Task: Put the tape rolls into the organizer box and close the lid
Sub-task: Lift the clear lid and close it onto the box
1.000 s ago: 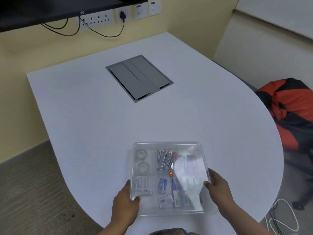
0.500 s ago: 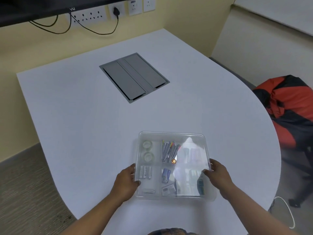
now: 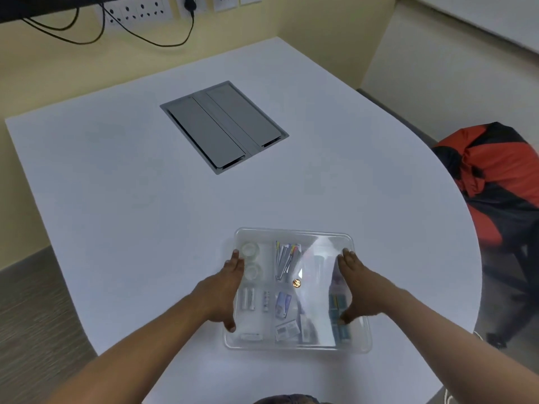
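Observation:
A clear plastic organizer box (image 3: pixel 297 346) lies on the white table near its front edge, its see-through lid (image 3: pixel 315 258) down over it. Two clear tape rolls (image 3: pixel 251 249) sit one behind the other in the far left compartment, seen through the lid. My left hand (image 3: pixel 223 290) lies flat along the box's left side, fingers stretched forward, thumb on the lid. My right hand (image 3: pixel 360 287) lies along the right side the same way, thumb resting on the lid. Pens, batteries and small packets fill the other compartments.
A grey metal cable hatch (image 3: pixel 223 126) is set into the table (image 3: pixel 116 199) further back. Wall sockets with black cables (image 3: pixel 145 39) run along the yellow wall. A red and black bag on a chair (image 3: pixel 495 182) stands to the right of the table's curved edge.
The box has slid forward, away from the table's front edge. Both hands have moved from its near corners up along its left and right sides.

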`<state>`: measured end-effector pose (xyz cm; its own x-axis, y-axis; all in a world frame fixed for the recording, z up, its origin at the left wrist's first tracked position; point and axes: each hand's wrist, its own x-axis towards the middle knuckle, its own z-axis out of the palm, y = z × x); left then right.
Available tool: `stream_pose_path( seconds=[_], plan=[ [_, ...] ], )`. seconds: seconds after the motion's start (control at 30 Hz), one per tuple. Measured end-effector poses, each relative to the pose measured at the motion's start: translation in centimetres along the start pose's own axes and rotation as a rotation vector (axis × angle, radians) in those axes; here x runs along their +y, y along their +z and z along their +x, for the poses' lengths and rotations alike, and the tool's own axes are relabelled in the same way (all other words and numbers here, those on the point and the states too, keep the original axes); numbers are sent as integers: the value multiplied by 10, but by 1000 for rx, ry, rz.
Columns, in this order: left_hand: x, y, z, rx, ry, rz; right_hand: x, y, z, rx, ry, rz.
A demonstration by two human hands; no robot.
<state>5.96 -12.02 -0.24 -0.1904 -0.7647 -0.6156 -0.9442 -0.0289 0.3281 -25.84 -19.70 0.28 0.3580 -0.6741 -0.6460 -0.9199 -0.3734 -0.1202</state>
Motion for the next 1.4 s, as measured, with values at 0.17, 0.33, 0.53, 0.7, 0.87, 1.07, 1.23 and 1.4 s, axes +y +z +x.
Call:
stream_pose_path(
  seconds=[0.17, 0.33, 0.53, 0.7, 0.87, 1.07, 1.23, 1.4],
  plan=[
    [-3, 14, -10, 30, 24, 27, -3, 18, -7, 6, -50, -153],
    [1, 17, -7, 59, 29, -22, -1, 23, -7, -120, -44, -251],
    [3, 24, -4, 68, 16, -70, -4, 30, -1, -146, 15, -253],
    [14, 25, 4, 73, -34, 35, -5, 33, 1, -136, 52, -248],
    [12, 14, 10, 77, -41, 168, -6, 22, 0, 106, 59, -137],
    [11, -20, 39, 165, -52, 129, 0, -9, 23, 216, 96, 138],
    [2, -20, 48, 139, -69, 138, 4, 4, 33, 223, 82, 187],
    [4, -26, 50, 159, -79, 133, 12, 8, 34, 242, 53, 181]
  ],
)
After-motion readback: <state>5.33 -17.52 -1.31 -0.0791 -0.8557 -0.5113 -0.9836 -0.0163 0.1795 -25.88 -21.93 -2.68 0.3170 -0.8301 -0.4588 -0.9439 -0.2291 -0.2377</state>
